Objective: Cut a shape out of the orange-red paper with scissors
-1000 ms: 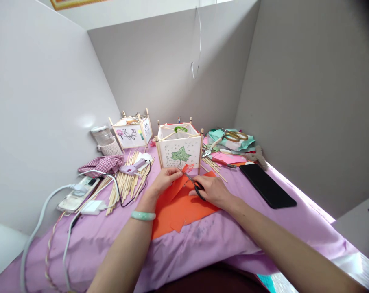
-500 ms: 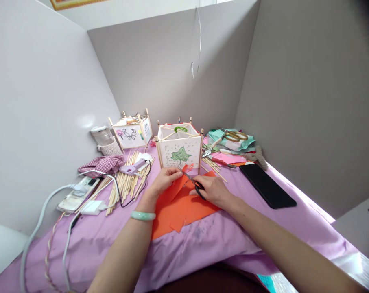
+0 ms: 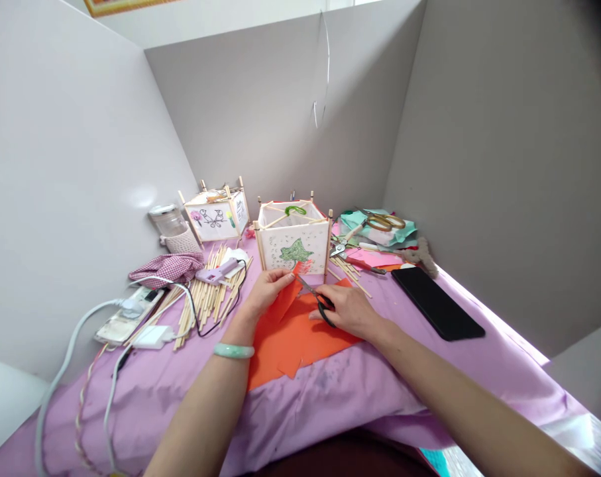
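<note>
My left hand [image 3: 269, 289] pinches a piece of orange paper [image 3: 285, 303] whose far end is cut into a thin fringe. A pair of small black-handled scissors [image 3: 325, 310] sits in my right hand [image 3: 348, 308], with the blades pointing at the fringed end of the paper. Below both hands a larger orange sheet [image 3: 307, 338] lies on the purple cloth, with a small orange scrap on its front edge. Just behind the paper stands a lantern of sticks and white panels [image 3: 270, 248], a green leaf drawn on its front.
At left are a second lantern [image 3: 213, 224], a glass jar [image 3: 165, 225], a glue gun [image 3: 218, 271] on loose wooden sticks [image 3: 201, 311], and a power strip [image 3: 126, 318] with cables. Right: pliers [image 3: 340, 248], large scissors [image 3: 385, 221], a black phone [image 3: 437, 303]. Grey partitions surround the table.
My left hand and the fringed paper have risen slightly, and the fringe now overlaps the lantern's front panel more. The scissors' blades have shifted a little beside the paper.
</note>
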